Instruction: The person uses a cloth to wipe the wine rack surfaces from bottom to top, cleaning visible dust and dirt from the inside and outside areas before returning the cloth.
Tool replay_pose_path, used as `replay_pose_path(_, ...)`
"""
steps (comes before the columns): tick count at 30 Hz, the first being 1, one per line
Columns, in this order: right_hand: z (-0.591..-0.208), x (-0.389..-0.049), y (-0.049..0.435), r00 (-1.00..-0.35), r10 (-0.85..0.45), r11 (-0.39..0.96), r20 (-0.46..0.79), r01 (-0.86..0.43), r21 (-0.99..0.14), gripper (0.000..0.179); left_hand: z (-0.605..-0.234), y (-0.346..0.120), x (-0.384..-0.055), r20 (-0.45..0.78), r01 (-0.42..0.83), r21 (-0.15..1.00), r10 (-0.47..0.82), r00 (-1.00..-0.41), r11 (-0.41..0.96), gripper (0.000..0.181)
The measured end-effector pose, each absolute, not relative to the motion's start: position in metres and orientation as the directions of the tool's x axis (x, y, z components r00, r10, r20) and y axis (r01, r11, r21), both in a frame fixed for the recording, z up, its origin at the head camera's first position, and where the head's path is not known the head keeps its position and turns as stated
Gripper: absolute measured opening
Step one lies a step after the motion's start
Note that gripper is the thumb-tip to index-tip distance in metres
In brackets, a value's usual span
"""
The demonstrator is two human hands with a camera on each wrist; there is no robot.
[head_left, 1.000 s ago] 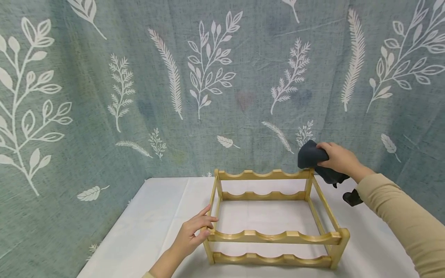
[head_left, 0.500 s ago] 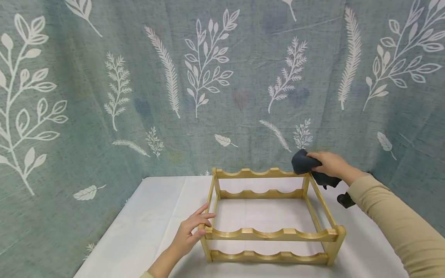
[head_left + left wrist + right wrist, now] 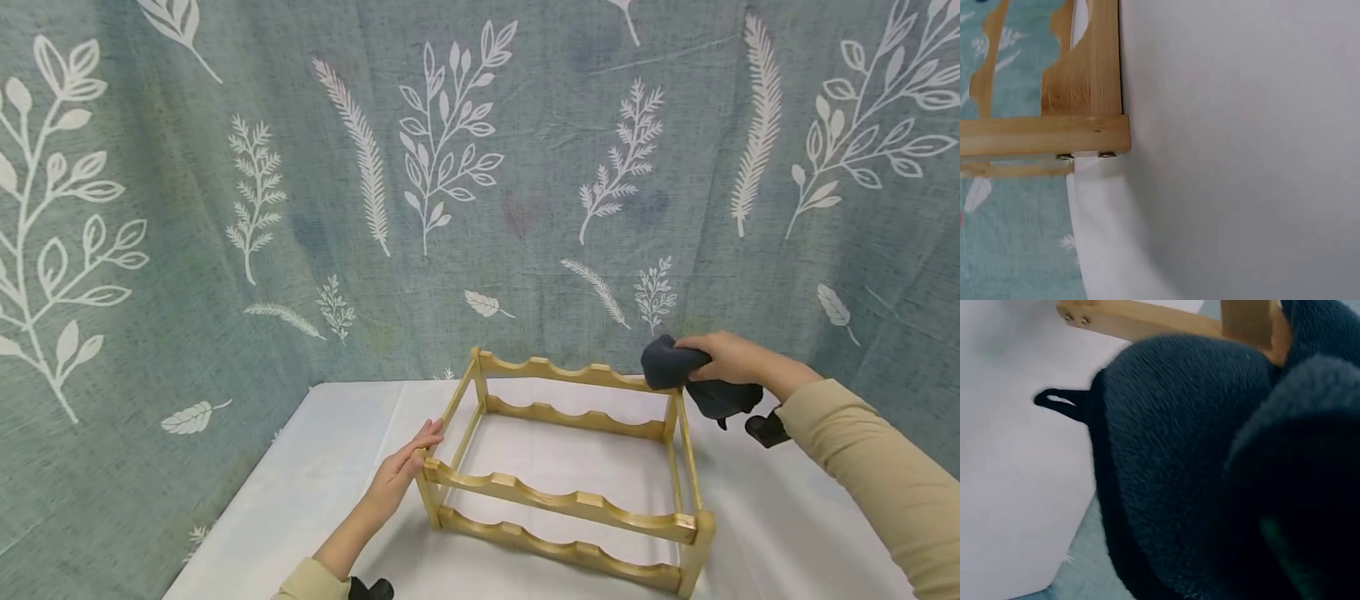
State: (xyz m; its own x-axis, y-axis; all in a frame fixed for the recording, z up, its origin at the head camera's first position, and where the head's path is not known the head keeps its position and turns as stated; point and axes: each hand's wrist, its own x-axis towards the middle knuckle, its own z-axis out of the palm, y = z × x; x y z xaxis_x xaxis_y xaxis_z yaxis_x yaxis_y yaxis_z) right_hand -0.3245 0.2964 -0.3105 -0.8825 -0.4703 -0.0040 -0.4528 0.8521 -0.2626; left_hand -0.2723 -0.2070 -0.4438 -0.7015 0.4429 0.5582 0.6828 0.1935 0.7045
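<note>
A pale wooden rack point(image 3: 555, 497) with scalloped rails stands at an angle on the white table. My left hand point(image 3: 396, 477) rests on its front left corner, fingers fairly straight along the top of the side rail. At the back right corner, my right hand point(image 3: 727, 356) grips a dark blue-grey cloth point(image 3: 666, 363), bunched over the end of the rear top rail. Part of the cloth hangs down below the hand. Close up in the right wrist view, the fleecy cloth point(image 3: 1166, 425) shows a black edge and a small hanging loop. The left wrist view catches a rack corner point(image 3: 1085, 134) with two screws.
White cloth covers the table point(image 3: 330, 467). Behind it and to both sides hangs a green-blue curtain point(image 3: 517, 200) with white leaf prints. Black camera mounts sit at the right wrist point(image 3: 767, 430) and the left wrist point(image 3: 371, 589).
The rack has turned clockwise, its front right corner swinging left and nearer. My left hand has shifted left and slightly away with the front left corner. The cloth stays at the back right corner.
</note>
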Motion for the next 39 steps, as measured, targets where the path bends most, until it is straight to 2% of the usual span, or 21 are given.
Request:
replay_pose_path(4,-0.306,-0.315,0.303,-0.877,-0.475,0.848,-0.07,-0.436,-0.301,0.056,-0.431,-0.206,-0.278,0.507,0.609,0.736,0.355,-0.785,0.296,0.032)
replay_pose_path(9,-0.308,-0.298,0.311,-0.868,-0.485,0.832,-0.109,-0.419,-0.363,0.062,-0.414,-0.202,-0.286,0.4,0.436,0.793,0.175,-0.899,0.426,0.034)
replay_pose_path(13,-0.311,-0.282,0.312,-0.859,-0.504,0.81,-0.095,-0.431,-0.397,0.061,-0.419,-0.205,-0.313,0.325,0.321,0.821,0.077,-0.943,0.472,0.038)
replay_pose_path(15,-0.312,-0.276,0.312,-0.853,-0.514,0.81,-0.086,-0.45,-0.376,0.06,-0.415,-0.204,-0.324,0.287,0.273,0.809,0.055,-0.956,0.52,0.042)
replay_pose_path(20,-0.317,-0.26,0.312,-0.847,-0.531,0.808,-0.035,-0.493,-0.323,0.055,-0.403,-0.197,-0.346,0.212,0.199,0.734,0.058,-0.975,0.65,0.048)
replay_pose_path(27,-0.321,-0.245,0.31,-0.794,-0.607,0.747,0.027,-0.582,-0.321,0.051,-0.395,-0.192,-0.363,0.123,0.12,0.757,0.04,-0.992,0.642,0.053)
replay_pose_path(32,-0.321,-0.24,0.31,-0.777,-0.628,0.722,0.044,-0.604,-0.338,0.05,-0.388,-0.19,-0.362,0.105,0.113,0.651,0.058,-0.993,0.751,0.063)
replay_pose_path(35,-0.319,-0.239,0.31,-0.801,-0.591,0.745,0.097,-0.588,-0.314,0.05,-0.381,-0.179,-0.349,0.155,0.165,0.552,0.094,-0.984,0.817,0.063)
replay_pose_path(39,-0.318,-0.242,0.312,-0.854,-0.457,0.783,0.249,-0.519,-0.343,0.047,-0.371,-0.147,-0.309,0.312,0.342,0.454,0.213,-0.926,0.822,0.061)
